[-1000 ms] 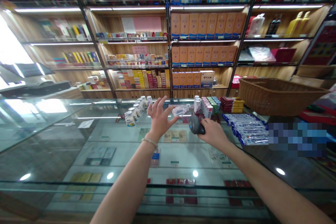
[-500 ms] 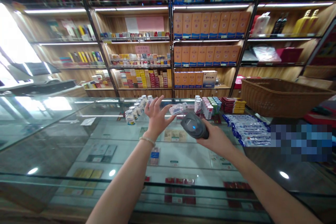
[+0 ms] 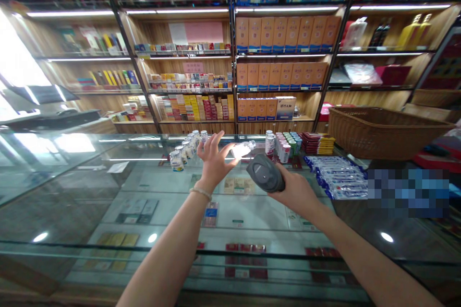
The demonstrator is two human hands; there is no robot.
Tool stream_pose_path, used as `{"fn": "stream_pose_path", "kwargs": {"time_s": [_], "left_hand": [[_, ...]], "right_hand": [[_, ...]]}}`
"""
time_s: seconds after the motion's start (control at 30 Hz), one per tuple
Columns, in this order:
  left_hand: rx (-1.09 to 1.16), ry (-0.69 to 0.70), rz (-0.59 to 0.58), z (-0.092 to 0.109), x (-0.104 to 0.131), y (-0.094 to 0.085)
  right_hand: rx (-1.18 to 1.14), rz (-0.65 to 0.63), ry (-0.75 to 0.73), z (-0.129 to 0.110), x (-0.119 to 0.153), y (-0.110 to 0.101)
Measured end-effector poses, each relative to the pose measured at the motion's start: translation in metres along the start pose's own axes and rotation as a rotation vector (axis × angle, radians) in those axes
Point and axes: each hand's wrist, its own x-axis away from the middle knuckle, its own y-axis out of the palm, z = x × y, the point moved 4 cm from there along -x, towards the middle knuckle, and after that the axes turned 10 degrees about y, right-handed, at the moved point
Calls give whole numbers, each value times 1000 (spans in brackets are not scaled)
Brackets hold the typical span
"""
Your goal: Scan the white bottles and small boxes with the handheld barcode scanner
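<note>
My left hand [image 3: 215,160] pinches a small clear bottle [image 3: 243,149] between thumb and finger, its other fingers spread. The bottle lies sideways in the air above the glass counter [image 3: 173,211], its label side brightly lit. My right hand [image 3: 295,186] is wrapped round the handle of a dark grey scanner [image 3: 264,173], whose head is just below and right of the bottle, not touching it. A row of small white bottles [image 3: 183,152] stands left of my left hand. Beyond the scanner stand small cans [image 3: 286,146].
Blue-and-white packets [image 3: 338,177] lie on the counter at right, with red and yellow packs [image 3: 319,144] behind them. A wicker basket [image 3: 385,134] sits at the far right. Shelves of orange boxes [image 3: 281,33] line the back wall.
Bright light now falls on the bottle, and the scanner's blue light no longer shows. Both hands hold nearly the same pose; the whole view has shifted slightly.
</note>
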Motion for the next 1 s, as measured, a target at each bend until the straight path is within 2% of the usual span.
{"fn": "stream_pose_path", "kwargs": {"time_s": [0.4,0.7,1.0], "left_hand": [[33,15,11,0,0,-2],[34,23,20,1,-2,-2],[49,24,18,1,-2,-2]], "right_hand": [[-16,45,4,-1,0,-1],[229,6,19,12,-12,8],[359,8,-25,9,-14,7]]}}
